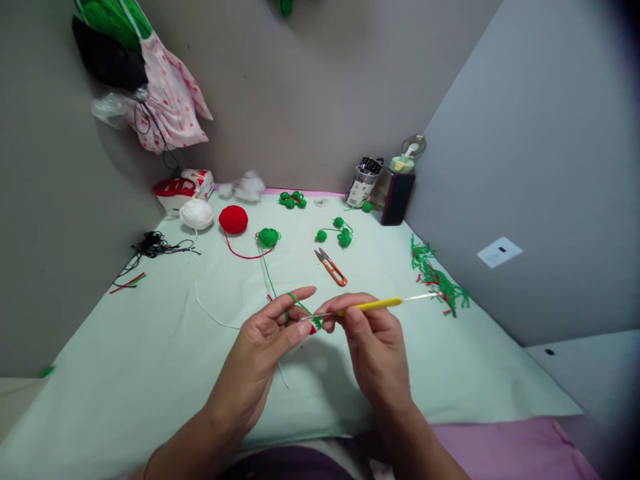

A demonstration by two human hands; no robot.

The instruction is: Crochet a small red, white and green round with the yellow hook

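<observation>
Between thumb and fingers, my left hand [265,340] pinches a small crochet piece [315,325] in green, white and red. Green yarn [268,272] runs from a green yarn ball [269,237] over my left fingers, with the index finger stretched out. In my right hand [373,343] is a yellow-handled crochet hook [373,306], its metal tip at the crochet piece. A loose white yarn tail hangs below my left hand. Orange thread snips [331,268] lie just beyond both hands.
Red [233,219] and white yarn balls [197,214] sit at left, near black yarn [153,245]. Small green crocheted pieces [293,199] lie at the back. Green and red yarn scraps [435,277] spread at right. A phone [399,199] leans near a can of pens [363,183].
</observation>
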